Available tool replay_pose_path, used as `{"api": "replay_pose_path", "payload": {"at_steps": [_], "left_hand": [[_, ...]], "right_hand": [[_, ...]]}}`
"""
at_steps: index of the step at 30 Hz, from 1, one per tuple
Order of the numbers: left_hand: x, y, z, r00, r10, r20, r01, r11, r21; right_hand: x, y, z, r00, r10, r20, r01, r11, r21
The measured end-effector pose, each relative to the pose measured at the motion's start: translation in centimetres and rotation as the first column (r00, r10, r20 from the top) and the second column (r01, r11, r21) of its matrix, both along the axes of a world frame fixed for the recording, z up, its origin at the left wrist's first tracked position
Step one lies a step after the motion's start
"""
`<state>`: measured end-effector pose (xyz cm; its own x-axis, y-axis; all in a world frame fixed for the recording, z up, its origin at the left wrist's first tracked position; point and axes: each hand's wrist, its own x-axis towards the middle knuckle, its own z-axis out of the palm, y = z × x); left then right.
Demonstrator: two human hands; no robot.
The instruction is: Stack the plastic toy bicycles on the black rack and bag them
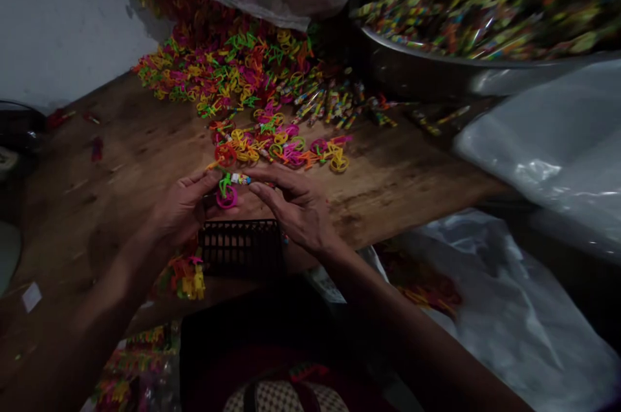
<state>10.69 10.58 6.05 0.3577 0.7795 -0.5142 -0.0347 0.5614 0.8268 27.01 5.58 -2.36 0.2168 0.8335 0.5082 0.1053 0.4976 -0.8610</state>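
Observation:
Close together over the wooden table (388, 182), both my hands are closed on small parts. My left hand (187, 205) pinches bright plastic toy pieces: a green piece (225, 184) and a magenta ring (227, 197) hang at its fingertips, with a thin orange tip beside them. Between thumb and forefinger, my right hand (301, 205) grips a short printed tube (241, 179), its white end against the green piece. Whether the two are joined I cannot tell. Just below the hands sits a black slotted rack (240, 244). Loose plastic ring pieces (247, 143) lie just beyond my fingers.
A large heap of coloured plastic pieces (218, 72) covers the table's back, with printed tubes (334, 105) beside it. A metal basin (412, 66) heaped with tubes stands back right. Plastic bags (548, 147) bulge at the right. More yellow and orange pieces (189, 279) lie near the front edge.

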Motion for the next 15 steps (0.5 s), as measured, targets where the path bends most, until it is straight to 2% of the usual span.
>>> {"api": "replay_pose_path", "payload": {"at_steps": [6, 11, 13, 15], "left_hand": [[0.0, -0.7, 0.6, 1.0, 0.03, -0.009, -0.03, 1.0, -0.003], [-0.3, -1.2, 0.5, 1.0, -0.002, 0.025, 0.004, 0.999, -0.045], [-0.5, -1.3, 0.4, 1.0, 0.011, 0.014, -0.01, 0.999, -0.05], [-0.6, -1.4, 0.4, 0.999, 0.033, -0.011, -0.033, 0.998, -0.05]], "right_hand": [[0.1, -0.5, 0.5, 1.0, 0.013, 0.012, -0.013, 1.0, 0.011], [-0.1, -0.9, 0.3, 0.999, 0.044, -0.014, -0.044, 0.998, 0.043], [-0.3, -0.9, 0.1, 1.0, 0.012, 0.009, -0.013, 0.996, 0.083], [-0.4, -1.0, -0.2, 0.992, -0.079, 0.103, 0.063, 0.987, 0.145]]}}
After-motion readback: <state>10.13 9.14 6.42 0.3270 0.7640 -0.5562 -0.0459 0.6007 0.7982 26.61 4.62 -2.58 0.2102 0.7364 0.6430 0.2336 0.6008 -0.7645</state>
